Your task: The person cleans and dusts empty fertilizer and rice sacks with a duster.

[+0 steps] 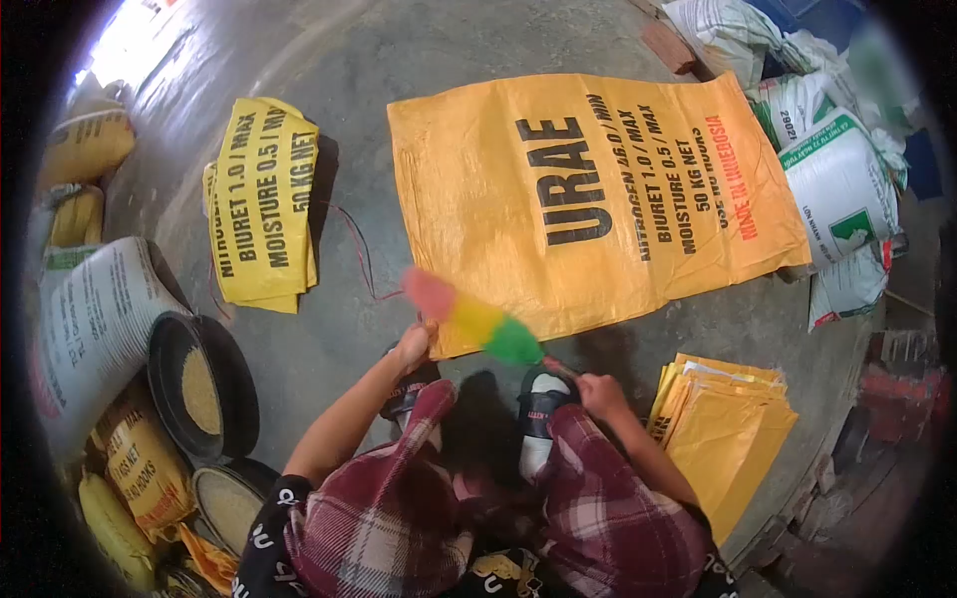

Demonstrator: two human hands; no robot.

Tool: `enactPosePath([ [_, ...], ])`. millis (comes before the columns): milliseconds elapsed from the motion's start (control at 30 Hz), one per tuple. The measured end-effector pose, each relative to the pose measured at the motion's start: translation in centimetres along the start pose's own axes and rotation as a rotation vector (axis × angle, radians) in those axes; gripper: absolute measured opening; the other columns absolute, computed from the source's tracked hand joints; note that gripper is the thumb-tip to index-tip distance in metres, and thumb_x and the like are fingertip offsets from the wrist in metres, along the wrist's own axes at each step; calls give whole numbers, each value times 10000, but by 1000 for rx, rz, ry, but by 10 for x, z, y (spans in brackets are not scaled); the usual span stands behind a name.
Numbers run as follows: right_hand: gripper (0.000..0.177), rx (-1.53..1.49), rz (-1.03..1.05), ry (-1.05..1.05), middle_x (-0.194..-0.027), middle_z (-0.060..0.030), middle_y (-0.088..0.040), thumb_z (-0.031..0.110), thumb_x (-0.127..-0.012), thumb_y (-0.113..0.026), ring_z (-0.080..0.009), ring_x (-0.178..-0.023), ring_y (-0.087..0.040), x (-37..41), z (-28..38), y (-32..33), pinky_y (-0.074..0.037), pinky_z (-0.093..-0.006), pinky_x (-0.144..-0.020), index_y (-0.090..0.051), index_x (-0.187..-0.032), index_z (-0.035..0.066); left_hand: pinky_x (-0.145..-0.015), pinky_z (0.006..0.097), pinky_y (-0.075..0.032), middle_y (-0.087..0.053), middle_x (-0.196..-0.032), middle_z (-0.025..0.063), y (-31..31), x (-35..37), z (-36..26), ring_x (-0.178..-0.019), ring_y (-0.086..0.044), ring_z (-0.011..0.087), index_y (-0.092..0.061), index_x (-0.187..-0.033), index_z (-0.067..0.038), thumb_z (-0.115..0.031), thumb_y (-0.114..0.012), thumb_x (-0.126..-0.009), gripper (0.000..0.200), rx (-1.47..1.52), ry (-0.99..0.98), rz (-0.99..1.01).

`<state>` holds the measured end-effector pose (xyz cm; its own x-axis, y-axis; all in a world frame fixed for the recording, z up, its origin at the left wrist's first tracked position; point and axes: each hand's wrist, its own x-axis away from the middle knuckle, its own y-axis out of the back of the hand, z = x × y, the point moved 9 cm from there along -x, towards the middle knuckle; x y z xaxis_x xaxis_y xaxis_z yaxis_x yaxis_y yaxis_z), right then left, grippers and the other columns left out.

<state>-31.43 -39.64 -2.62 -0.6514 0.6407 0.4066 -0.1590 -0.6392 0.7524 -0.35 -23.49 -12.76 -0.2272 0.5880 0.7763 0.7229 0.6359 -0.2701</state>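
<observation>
A large orange-yellow woven sack [469, 189] printed "URAE" lies flat on the floor in front of me. My left hand [416, 344] is closed on its near left corner. In my right hand [601, 396] is the handle of a duster [477, 324] with a red, yellow and green head. The duster slants up to the left over the sack's near edge, its red tip close above my left hand. Thin reddish string [367, 264] lies on the floor by the sack's left edge.
A folded yellow sack stack [264, 204] lies left, another [728, 419] at right. Filled white sacks [837, 189] stand at the far right. On the left are a black basin [239, 399] with grain, a second grain container [227, 503] and more filled sacks [110, 319].
</observation>
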Motion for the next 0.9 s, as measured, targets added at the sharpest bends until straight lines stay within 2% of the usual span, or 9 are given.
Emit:
enactPosePath([
  [67, 203, 101, -128, -87, -715, -217, -580, 232, -793, -487, -395, -687, -564, -5, -38, 28, -449, -478, -609, -610, -790, 70, -771, 348, -427, -561, -980, 143, -15, 11, -3, -890, -544, 236, -483, -1062, 71, -167, -366, -887, 317, 126, 122, 68],
  [200, 300, 261, -387, -256, -744, -233, -578, 252, -836, -426, -419, -715, -545, -21, -123, 81, -432, -470, -625, -597, -773, 12, -622, 299, -427, -553, -791, 73, -31, 49, -40, -678, -528, 179, -518, -924, 14, -208, -369, -913, 267, 98, 92, -2],
  [267, 370, -177, -703, -850, -751, -254, -567, 269, -871, -377, -438, -745, -529, 9, -177, 108, -413, -474, -645, -580, -766, -22, -556, 293, -400, -528, -707, 48, -20, 45, -31, -601, -493, 159, -521, -857, 0, -204, -367, -916, 263, -25, 76, -29],
  [367, 399, -212, -802, -666, -725, -278, -553, 293, -878, -385, -448, -753, -523, -4, -125, 120, -400, -479, -650, -563, -761, -44, -465, 287, -320, -438, -585, 1, 10, 12, -6, -484, -388, 130, -493, -761, -25, -201, -365, -919, 270, -335, -39, -87],
  [500, 342, 81, -261, -57, -686, -256, -559, 249, -860, -425, -434, -685, -542, -51, -7, 56, -422, -477, -596, -562, -747, -44, -547, 395, -422, -584, -637, 162, 8, 14, -8, -591, -576, 276, -567, -770, 52, -238, -411, -876, 347, -732, -103, -101],
  [600, 323, 337, -171, -30, -680, -238, -569, 233, -860, -412, -420, -657, -554, -92, -48, 37, -429, -472, -564, -575, -753, -24, -586, 433, -430, -564, -664, 248, -13, 39, -32, -643, -582, 351, -563, -707, 63, -243, -428, -852, 365, -1006, -196, -185],
  [733, 382, -9, -642, -493, -708, -252, -577, 256, -884, -368, -413, -699, -565, -113, -106, 132, -424, -494, -624, -570, -746, -38, -627, 482, -430, -534, -681, 291, -34, 72, -60, -690, -560, 424, -562, -650, 59, -189, -455, -783, 301, -1166, -356, -226],
  [833, 406, -146, -717, -622, -700, -251, -572, 280, -887, -365, -419, -696, -557, -115, -113, 144, -417, -502, -611, -556, -723, -38, -594, 481, -442, -541, -626, 267, -51, 88, -64, -634, -564, 418, -562, -616, 35, -169, -475, -730, 250, -1275, -441, -250],
  [900, 385, -18, -679, -242, -696, -230, -579, 295, -878, -377, -421, -688, -554, -127, -66, 128, -425, -495, -600, -564, -746, -15, -581, 473, -450, -556, -617, 248, -56, 86, -59, -625, -570, 403, -576, -609, 11, -196, -483, -732, 258, -1402, -412, -215],
])
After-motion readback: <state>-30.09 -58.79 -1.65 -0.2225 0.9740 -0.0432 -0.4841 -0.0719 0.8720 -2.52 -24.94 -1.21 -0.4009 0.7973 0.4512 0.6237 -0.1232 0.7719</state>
